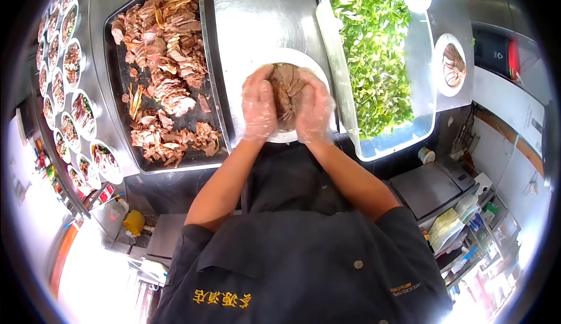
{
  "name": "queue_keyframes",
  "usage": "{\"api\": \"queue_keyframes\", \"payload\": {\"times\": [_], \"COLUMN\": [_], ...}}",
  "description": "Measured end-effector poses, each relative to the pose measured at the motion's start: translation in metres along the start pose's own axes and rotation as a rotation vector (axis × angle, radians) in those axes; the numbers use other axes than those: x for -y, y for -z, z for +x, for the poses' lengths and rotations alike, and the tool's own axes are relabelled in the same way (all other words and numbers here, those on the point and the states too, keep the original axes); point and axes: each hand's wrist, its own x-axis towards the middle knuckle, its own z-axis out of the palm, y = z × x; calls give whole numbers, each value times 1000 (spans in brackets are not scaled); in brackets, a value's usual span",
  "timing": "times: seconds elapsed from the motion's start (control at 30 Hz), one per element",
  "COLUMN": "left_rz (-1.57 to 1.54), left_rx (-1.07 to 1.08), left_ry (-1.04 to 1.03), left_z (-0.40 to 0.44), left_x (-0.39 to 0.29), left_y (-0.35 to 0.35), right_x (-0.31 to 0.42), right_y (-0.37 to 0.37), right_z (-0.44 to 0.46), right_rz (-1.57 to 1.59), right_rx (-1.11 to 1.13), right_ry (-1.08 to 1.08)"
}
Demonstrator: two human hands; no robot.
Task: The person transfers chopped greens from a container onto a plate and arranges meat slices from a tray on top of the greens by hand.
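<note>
In the head view, a mound of sliced cooked meat (286,90) sits in a round white bowl (297,57) on the steel counter in front of me. My left hand (258,106), in a clear plastic glove, is cupped against the left side of the meat. Opposite it, my right hand (314,109), gloved the same way, presses on the right side. Between them the slices are gathered together, and the palms hide their edges. The lower part of the bowl is partly covered by my hands and wrists.
On the left, a black tray (211,66) holds sliced and chopped meat (169,43). Filled white bowls (106,161) line the far left. Chopped greens (377,61) fill a clear plastic tub (383,148) on the right. Beyond it stands a bowl of meat slices (450,65).
</note>
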Motion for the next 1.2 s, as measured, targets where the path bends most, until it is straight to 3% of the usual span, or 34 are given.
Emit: {"api": "queue_keyframes", "payload": {"times": [0.03,0.1,0.13,0.2,0.23,0.3,0.37,0.57,0.8,0.9,0.97,1.03,1.13,1.17,1.2], "left_rz": [-72,-81,-76,173,175,23,181,315,268,315,630,689,830,876,921], "left_rx": [19,123,128,473,479,402,255,348,255,102,0,-146,-192,-263,-174], "left_ry": [26,25,25,-219,-218,-117,-39,-135,-142,-143,-109,57,231,47,64], "left_z": [2,9,13,28,24,28,31,-22,-47,-66,-77,-96,-104,-113,-103], "left_x": [-6,-15,-4,17,18,-2,-32,-15,-17,-13,5,44,66,112,92], "left_y": [11,30,30,21,23,28,54,86,73,115,159,207,265,281,286], "right_x": [5,15,23,11,4,-4,-5,-13,-7,13,19,29,49,57,64], "right_y": [15,45,56,60,61,60,63,58,56,54,43,32,-19,-39,-62], "right_z": [-4,-13,-12,-20,-26,-26,-26,-16,-18,-20,-15,-15,-9,-14,-19], "right_rz": [2,-143,-235,-314,-397,-434,-458,-446,-470,-440,-447,-481,-352,-328,-305], "right_rx": [-7,207,313,428,552,522,532,562,562,541,519,478,557,655,751], "right_ry": [-9,95,288,346,404,461,473,489,423,353,360,346,547,591,632]}}
